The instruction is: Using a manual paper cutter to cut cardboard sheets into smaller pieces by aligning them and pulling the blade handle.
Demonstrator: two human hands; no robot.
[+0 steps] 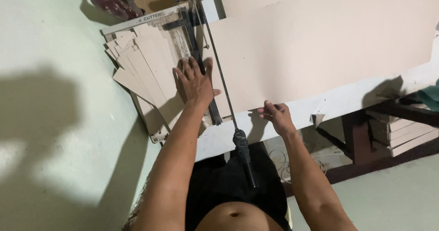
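My left hand (194, 80) lies flat, fingers spread, on the bed of a paper cutter (183, 34), beside its black clamp bar. Cut tan card strips (141, 71) fan out in a pile just left of that hand. My right hand (275, 115) pinches the near edge of a large tan cardboard sheet (311, 43) that lies across the white table (347, 98). The cutter's long blade arm (219, 71) runs between my hands, its black handle (243, 155) pointing toward my body.
A pale wall (50, 98) stands at the left with my shadow on it. Stacked boards (402, 132) rest under a dark bench at the right. Coiled wire (283, 162) lies on the floor below the table. A dark red object (109, 2) sits behind the cutter.
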